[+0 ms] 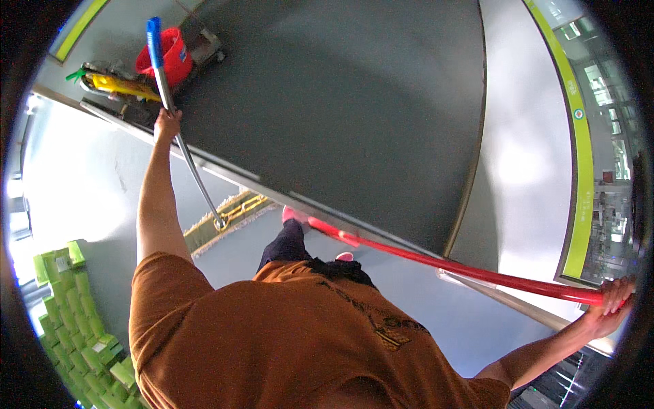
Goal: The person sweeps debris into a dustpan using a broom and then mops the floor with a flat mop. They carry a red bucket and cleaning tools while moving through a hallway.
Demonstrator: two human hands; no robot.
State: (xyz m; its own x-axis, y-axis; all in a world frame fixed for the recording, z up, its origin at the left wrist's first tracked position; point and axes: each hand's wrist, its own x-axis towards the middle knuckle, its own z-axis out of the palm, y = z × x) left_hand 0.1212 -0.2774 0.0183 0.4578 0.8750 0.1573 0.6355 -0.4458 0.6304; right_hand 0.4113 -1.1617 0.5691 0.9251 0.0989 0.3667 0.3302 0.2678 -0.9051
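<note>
My left hand is closed round the metal handle of a flat dust mop, below its blue grip. The handle slants down to a yellow frame on a long, fringed, tan mop head, which lies on the floor to the left of my feet. Far out to the right, my right hand has its fingers wrapped round the end of a red pole. That pole runs back left toward my pink shoes. What its far end carries, I cannot make out.
Ahead, a pale raised edge crosses in front of a dark grey floor. A red bucket stands at the far left beside yellow cleaning gear. Green boxes are stacked at left. A white wall rises at right.
</note>
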